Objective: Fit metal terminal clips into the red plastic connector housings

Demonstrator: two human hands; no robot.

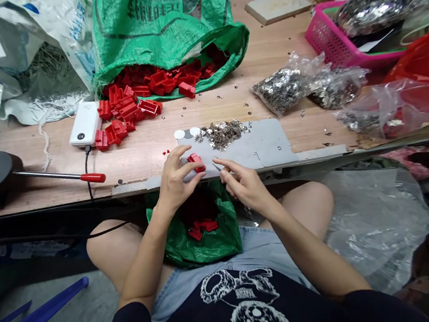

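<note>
My left hand (176, 180) has its thumb and fingers curled round a small red plastic case (196, 160), held at the table's front edge. Close by on the right, my right hand (242, 181) is in a pinch, the index finger pointing toward the case. A thin, shiny sliver shows at its fingertips, too small to name. Both hands are over a grey sheet (270, 141), where a heap of small metal pieces (224, 135) lies just beyond them. Below, an open green bag (209, 249) in my lap holds several red cases (202, 227).
A green woven sack (160, 27) spills red cases (127, 109) onto the table. A white power bank (85, 125) and a red-tipped lever (92, 178) are at left. Bags of metal parts (281, 88) and a pink basket (328, 39) stand at right.
</note>
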